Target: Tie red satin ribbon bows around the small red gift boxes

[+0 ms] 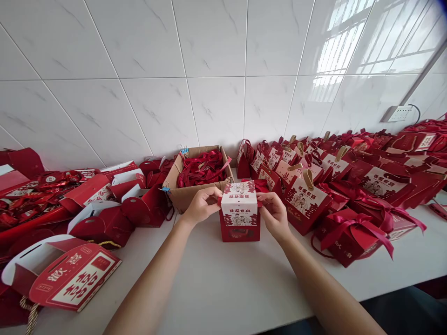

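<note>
A red and white gift box (240,218) stands upright on the white table in front of me, printed with a couple and characters, with a small window low on its front. My left hand (204,204) pinches the box's upper left side edge. At the upper right side, my right hand (274,211) pinches it with thumb and fingers. Behind the box, bits of red show between it and the other boxes. What is inside shows only dimly through the window.
A cardboard box (188,197) of red ribbons (202,168) stands behind my left hand. Open gift boxes (101,223) and wrapped sweets (45,186) lie at left. Rows of closed boxes (307,200), some ribboned, fill the right. A tiled wall (216,111) runs behind the table (223,288).
</note>
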Demonstrator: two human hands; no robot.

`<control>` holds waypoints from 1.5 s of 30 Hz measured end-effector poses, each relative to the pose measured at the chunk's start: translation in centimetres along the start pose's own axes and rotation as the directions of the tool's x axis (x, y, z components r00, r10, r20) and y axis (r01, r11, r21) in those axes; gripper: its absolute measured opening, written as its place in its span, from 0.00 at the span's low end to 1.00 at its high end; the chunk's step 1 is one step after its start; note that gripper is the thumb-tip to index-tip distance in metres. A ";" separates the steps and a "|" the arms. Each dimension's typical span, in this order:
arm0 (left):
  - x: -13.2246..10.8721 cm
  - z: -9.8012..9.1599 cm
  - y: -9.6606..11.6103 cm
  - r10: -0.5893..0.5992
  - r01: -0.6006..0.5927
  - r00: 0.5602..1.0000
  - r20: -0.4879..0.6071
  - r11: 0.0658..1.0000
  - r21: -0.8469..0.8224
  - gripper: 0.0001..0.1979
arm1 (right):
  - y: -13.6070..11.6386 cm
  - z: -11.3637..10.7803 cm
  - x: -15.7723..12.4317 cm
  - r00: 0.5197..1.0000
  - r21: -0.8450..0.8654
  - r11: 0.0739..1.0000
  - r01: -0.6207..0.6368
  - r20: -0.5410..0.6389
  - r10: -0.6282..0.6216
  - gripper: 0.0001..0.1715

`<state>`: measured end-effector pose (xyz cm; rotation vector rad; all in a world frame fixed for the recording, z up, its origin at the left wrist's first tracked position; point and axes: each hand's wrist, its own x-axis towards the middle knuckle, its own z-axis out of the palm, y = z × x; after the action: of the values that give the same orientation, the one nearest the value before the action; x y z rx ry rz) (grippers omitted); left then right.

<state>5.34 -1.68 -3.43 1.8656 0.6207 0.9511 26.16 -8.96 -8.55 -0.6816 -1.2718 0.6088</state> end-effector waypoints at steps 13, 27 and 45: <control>0.0 0.7 -2.3 -0.012 -0.008 0.998 -0.067 0.958 -0.287 0.08 | 0.8 -0.5 -0.3 1.000 -0.102 0.995 -0.008 -0.007 0.008 0.09; -0.8 1.9 -1.9 0.007 -0.032 0.969 -0.246 0.995 -0.098 0.15 | 0.8 0.9 -0.7 0.999 -0.304 0.953 0.011 -0.045 -0.026 0.19; -5.2 2.7 2.1 0.128 0.107 0.885 -0.448 0.880 0.463 0.22 | 0.6 1.6 -0.4 0.964 -0.007 0.964 -0.267 -0.003 0.267 0.12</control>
<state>4.62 -7.79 -4.19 2.0691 1.2347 1.3689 24.53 -8.68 -9.00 -0.8675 -1.1888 0.8236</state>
